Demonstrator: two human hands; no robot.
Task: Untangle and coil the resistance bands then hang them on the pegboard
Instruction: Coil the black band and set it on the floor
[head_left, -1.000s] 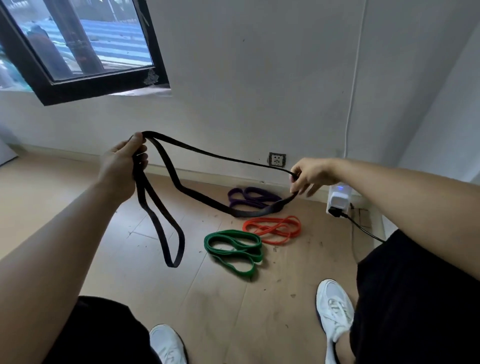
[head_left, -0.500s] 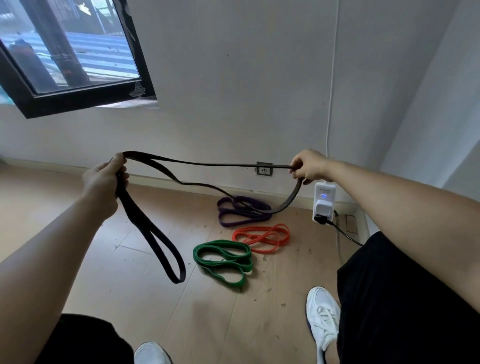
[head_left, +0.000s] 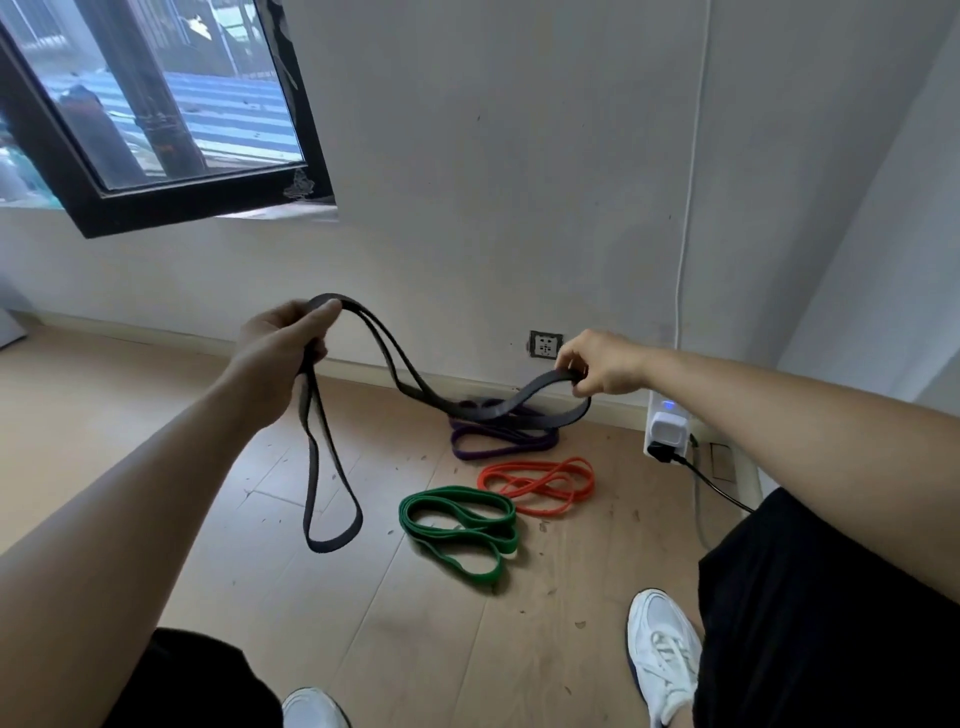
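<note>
A long black resistance band (head_left: 332, 519) hangs in the air between both hands. My left hand (head_left: 280, 353) grips it at the top left, and a loop drops from there toward the floor. My right hand (head_left: 605, 366) pinches the band's other end at the right, and the stretch between the hands sags in a low curve. On the wooden floor lie three coiled bands: a purple band (head_left: 501, 441) near the wall, partly behind the black one, an orange band (head_left: 540, 483) and a green band (head_left: 460, 527). No pegboard is in view.
A white wall with a socket (head_left: 545, 344) stands ahead, with a dark-framed window (head_left: 208, 200) at the upper left. A white plug-in device (head_left: 669, 428) with a black cable sits at the right skirting. My white shoes (head_left: 662, 654) and dark shorts fill the bottom.
My hands have come closer together, so the taut black band now sags in a deep curve. My right hand dropped slightly; the hanging loop stays under my left hand.
</note>
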